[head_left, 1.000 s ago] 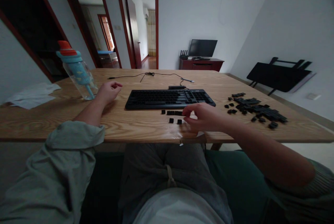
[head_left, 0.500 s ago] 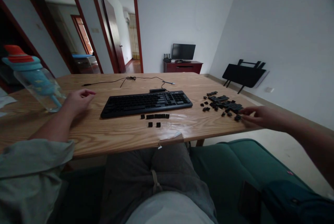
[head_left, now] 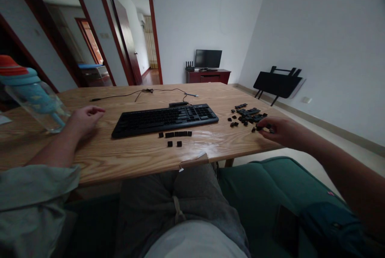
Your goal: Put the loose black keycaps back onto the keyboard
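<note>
A black keyboard point(head_left: 168, 118) lies across the middle of the wooden table, with dark gaps among its keys. My right hand point(head_left: 278, 131) is at the near right end of a pile of loose black keycaps point(head_left: 249, 114). Its thumb and fingers pinch a small black keycap point(head_left: 259, 128), partly hidden by the fingertips. Left of the keyboard, my left hand point(head_left: 86, 119) rests on its side, holding nothing, with fingers loosely bent and apart from the thumb. In front of the keyboard lies a row of keycaps point(head_left: 176, 134), and two single keycaps point(head_left: 174, 144) sit nearer to me.
A water bottle point(head_left: 33, 97) with a red lid stands beside my left forearm. The keyboard's cable point(head_left: 147, 90) runs along the back of the wooden table point(head_left: 120, 155). Peeling edging point(head_left: 195, 161) shows at the front edge. A green bench point(head_left: 270, 185) lies below on the right.
My right hand has moved slightly left and inward over the near edge of the keycap pile, its fingertips now closed on a keycap. The left hand stays in place; the view has shifted slightly.
</note>
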Demonstrator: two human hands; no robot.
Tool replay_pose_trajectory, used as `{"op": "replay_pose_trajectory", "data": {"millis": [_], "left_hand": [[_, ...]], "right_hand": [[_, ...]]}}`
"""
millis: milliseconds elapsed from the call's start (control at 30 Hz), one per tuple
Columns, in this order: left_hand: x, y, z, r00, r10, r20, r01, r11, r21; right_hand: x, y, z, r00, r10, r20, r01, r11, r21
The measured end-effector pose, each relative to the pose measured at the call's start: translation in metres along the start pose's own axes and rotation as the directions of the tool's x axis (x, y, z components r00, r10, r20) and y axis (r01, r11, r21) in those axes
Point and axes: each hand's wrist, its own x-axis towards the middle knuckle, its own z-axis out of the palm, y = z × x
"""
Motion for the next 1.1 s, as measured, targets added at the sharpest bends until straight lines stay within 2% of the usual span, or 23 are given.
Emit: {"op": "replay_pose_trajectory", "data": {"millis": [67, 200, 333, 400, 500, 633, 767, 867, 967, 1100], "left_hand": [[-0.002, 0.002, -0.001, 1.000, 0.004, 0.002, -0.004, 1.000, -0.002], [-0.004, 0.002, -0.001, 0.999, 0.032, 0.023, -0.031, 0.999, -0.044], [-0.005, 0.002, -0.001, 0.998, 0.058, 0.021, -0.057, 0.998, -0.037], [-0.005, 0.001, -0.001, 0.997, 0.081, 0.016, -0.080, 0.996, -0.047], [-0.003, -0.001, 0.001, 0.996, 0.092, 0.016, -0.091, 0.994, -0.062], [-0.001, -0.004, 0.004, 0.996, 0.085, 0.019, -0.083, 0.994, -0.073], [-0.001, -0.004, 0.004, 0.995, 0.095, 0.021, -0.094, 0.994, -0.054], [-0.001, -0.003, 0.003, 0.996, 0.085, 0.030, -0.084, 0.995, -0.045], [0.000, -0.004, 0.004, 0.995, 0.095, 0.027, -0.093, 0.994, -0.049], [-0.001, -0.003, 0.003, 0.997, 0.072, 0.030, -0.071, 0.997, -0.043]], "right_hand": [[0.002, -0.037, -0.001, 0.998, -0.029, 0.062, 0.024, 0.997, 0.078], [0.012, -0.129, 0.007, 0.956, -0.261, 0.134, 0.207, 0.925, 0.319], [0.035, -0.214, 0.034, 0.883, -0.464, 0.064, 0.410, 0.832, 0.374], [0.048, -0.245, 0.054, 0.838, -0.544, 0.032, 0.497, 0.786, 0.367], [0.061, -0.270, 0.080, 0.802, -0.595, 0.054, 0.552, 0.772, 0.314], [0.064, -0.280, 0.096, 0.780, -0.618, 0.102, 0.590, 0.779, 0.212], [0.063, -0.277, 0.093, 0.771, -0.630, 0.088, 0.611, 0.772, 0.173], [0.063, -0.258, 0.074, 0.788, -0.615, 0.001, 0.604, 0.774, 0.188], [0.063, -0.223, 0.044, 0.832, -0.546, -0.098, 0.553, 0.806, 0.208], [0.056, -0.185, 0.016, 0.886, -0.449, -0.118, 0.464, 0.865, 0.191]]}}
